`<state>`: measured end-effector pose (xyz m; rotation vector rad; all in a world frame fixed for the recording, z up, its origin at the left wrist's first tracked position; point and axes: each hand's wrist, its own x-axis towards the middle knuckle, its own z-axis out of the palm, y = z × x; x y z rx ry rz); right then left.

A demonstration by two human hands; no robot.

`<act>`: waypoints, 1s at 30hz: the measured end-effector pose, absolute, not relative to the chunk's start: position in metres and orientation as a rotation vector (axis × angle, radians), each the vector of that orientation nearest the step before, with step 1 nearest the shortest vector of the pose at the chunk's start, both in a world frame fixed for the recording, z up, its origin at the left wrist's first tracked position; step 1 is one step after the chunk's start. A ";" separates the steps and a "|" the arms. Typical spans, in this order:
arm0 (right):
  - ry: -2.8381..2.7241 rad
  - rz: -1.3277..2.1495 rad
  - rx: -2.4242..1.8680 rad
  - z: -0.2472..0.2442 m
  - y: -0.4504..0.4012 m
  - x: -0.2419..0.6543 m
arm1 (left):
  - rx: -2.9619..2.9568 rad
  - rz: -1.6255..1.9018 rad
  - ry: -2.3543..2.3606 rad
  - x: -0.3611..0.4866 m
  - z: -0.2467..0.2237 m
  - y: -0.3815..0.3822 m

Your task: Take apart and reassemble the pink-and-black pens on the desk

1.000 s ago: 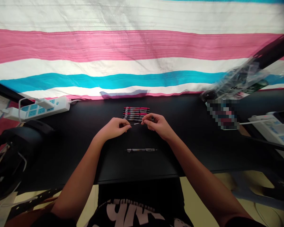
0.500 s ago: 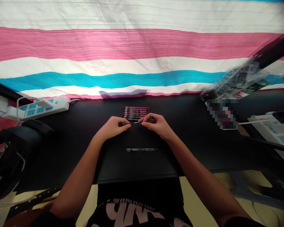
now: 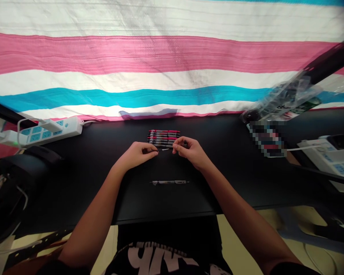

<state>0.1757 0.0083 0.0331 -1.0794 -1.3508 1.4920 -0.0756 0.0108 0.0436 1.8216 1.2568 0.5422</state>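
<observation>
My left hand (image 3: pixel 140 154) is closed in a pinch on a thin pen or pen part (image 3: pixel 164 149), whose light, slender end points right. Facing it, my right hand (image 3: pixel 189 151) has thumb and forefinger pressed together near that end. A small dark piece (image 3: pixel 185 143) shows among the right fingers; what it belongs to is hidden. Just behind both hands lies a neat row of several red and dark pens (image 3: pixel 164 136), side by side. Nearer to me, a single grey and clear pen (image 3: pixel 169 182) rests crosswise on the black table (image 3: pixel 172 202).
A white power strip (image 3: pixel 51 131) with plugs stands at the back left, by a black device (image 3: pixel 28 168). At the right are a pixelated phone-like object (image 3: pixel 268 139), a clear plastic bag (image 3: pixel 289 97) and another power strip (image 3: pixel 332 156). A striped sheet (image 3: pixel 172 53) hangs behind.
My right hand has drawn slightly right, so its fingertips now sit a little away from the thin piece in my left hand. The left hand is nearly still.
</observation>
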 end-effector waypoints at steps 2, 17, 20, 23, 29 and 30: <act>-1.353 1.483 -1.088 0.033 0.008 0.176 | 1.831 0.524 1.255 -0.076 0.043 0.011; -1.429 1.353 -1.141 0.036 0.008 0.177 | 1.844 0.521 1.273 -0.076 0.042 0.012; -1.419 1.377 -1.132 0.038 0.008 0.178 | 1.844 0.533 1.257 -0.076 0.044 0.011; -1.429 1.410 -1.089 0.038 0.007 0.178 | 1.848 0.552 1.242 -0.075 0.049 0.010; -1.462 1.429 -1.075 0.036 0.007 0.179 | 1.917 0.550 1.257 -0.076 0.052 0.011; -1.461 1.426 -1.080 0.035 0.007 0.179 | 1.928 0.547 1.264 -0.076 0.052 0.012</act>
